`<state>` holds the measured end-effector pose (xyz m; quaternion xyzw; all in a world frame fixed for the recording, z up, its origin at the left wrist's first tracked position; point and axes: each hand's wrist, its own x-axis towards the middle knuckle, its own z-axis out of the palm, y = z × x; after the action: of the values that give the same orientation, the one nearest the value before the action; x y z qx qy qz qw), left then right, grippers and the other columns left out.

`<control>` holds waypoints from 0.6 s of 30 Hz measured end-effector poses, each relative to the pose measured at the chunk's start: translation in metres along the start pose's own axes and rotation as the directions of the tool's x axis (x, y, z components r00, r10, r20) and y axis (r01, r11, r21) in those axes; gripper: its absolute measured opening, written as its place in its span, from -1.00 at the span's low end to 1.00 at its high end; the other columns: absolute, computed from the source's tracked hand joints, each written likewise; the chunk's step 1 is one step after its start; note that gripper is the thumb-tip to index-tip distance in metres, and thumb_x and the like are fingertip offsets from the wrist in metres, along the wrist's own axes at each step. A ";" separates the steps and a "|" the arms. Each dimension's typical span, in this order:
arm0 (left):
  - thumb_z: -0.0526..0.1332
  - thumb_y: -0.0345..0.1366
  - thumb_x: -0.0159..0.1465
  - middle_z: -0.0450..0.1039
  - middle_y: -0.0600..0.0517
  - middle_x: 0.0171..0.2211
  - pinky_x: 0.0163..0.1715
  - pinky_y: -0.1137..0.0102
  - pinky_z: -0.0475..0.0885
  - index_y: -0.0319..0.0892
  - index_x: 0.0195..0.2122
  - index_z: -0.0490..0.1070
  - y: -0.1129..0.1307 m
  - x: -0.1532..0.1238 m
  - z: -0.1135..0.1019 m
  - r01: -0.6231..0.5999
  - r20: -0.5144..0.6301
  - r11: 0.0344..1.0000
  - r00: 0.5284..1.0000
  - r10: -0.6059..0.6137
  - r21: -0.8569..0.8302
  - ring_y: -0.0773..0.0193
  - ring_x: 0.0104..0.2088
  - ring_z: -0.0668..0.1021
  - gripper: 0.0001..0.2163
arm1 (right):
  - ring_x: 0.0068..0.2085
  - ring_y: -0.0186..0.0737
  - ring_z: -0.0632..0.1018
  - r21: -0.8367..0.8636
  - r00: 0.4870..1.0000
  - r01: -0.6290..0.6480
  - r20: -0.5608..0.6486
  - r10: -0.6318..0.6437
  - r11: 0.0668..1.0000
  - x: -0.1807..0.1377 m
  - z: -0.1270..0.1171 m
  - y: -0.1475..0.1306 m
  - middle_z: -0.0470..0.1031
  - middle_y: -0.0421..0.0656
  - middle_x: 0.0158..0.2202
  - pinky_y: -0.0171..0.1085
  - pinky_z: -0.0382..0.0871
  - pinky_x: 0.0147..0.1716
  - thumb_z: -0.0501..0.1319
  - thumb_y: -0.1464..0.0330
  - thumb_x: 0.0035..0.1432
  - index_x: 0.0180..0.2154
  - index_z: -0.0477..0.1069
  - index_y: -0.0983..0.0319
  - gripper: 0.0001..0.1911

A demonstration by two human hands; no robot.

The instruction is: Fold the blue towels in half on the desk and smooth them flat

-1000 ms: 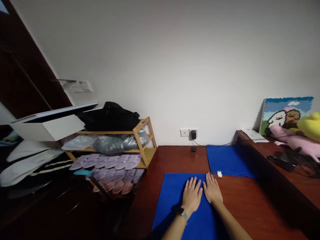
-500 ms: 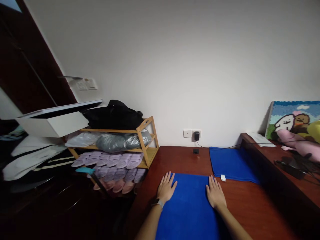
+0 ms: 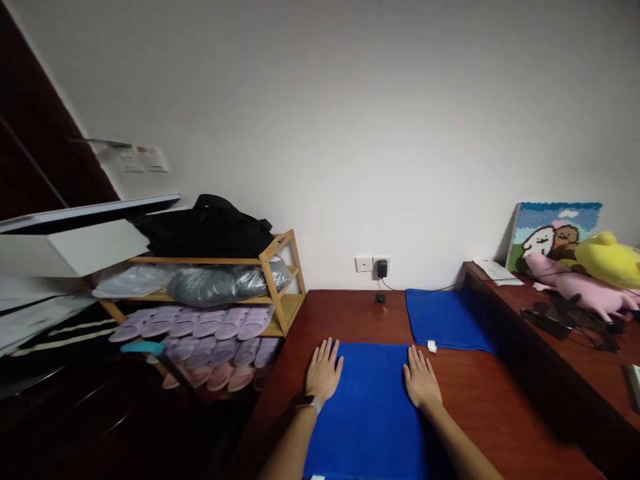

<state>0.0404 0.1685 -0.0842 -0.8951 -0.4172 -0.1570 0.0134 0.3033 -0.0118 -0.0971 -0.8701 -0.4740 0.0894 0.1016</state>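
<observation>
A blue cloth (image 3: 370, 407) lies spread flat on the brown wooden desk (image 3: 350, 313), with a small white tag at its near edge. On its far left corner rests my left hand (image 3: 323, 373), palm down with fingers stretched out and a watch on the wrist. My right hand (image 3: 421, 378) lies flat across the far right corner, fingers extended. Neither hand grips anything. Beyond my right hand, a second blue cloth (image 3: 445, 320) with a white tag lies at the back of the desk, apart from the first.
To the left stands a wooden rack (image 3: 280, 297) with slippers (image 3: 215, 323), wrapped bundles and a black bag (image 3: 210, 227). A raised brown surface at right holds plush toys (image 3: 580, 287), cables and a picture (image 3: 555, 230). A black plug (image 3: 382, 268) sits in the wall socket.
The view has turned slightly right, so everything sits further left in the picture. Both hands stay flat on the cloth's far corners. The cloth's near edge and its tag now show.
</observation>
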 end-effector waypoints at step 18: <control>-0.23 0.05 0.48 -0.02 0.09 0.48 0.43 0.04 0.00 0.16 0.44 0.01 0.110 -0.007 0.028 -0.072 0.170 0.991 0.981 0.090 -0.112 0.13 0.47 0.05 -0.46 | 0.49 -0.16 -0.12 -0.033 1.000 0.019 -0.001 -0.019 0.999 0.003 0.011 0.005 -0.19 -0.16 0.51 -0.08 -0.27 0.43 -0.32 0.13 0.39 0.45 -0.20 0.34 -0.27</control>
<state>0.1263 0.0960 -0.1006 -0.9211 -0.3710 -0.0990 -0.0640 0.3064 -0.0111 -0.1089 -0.8672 -0.4835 0.0801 0.0883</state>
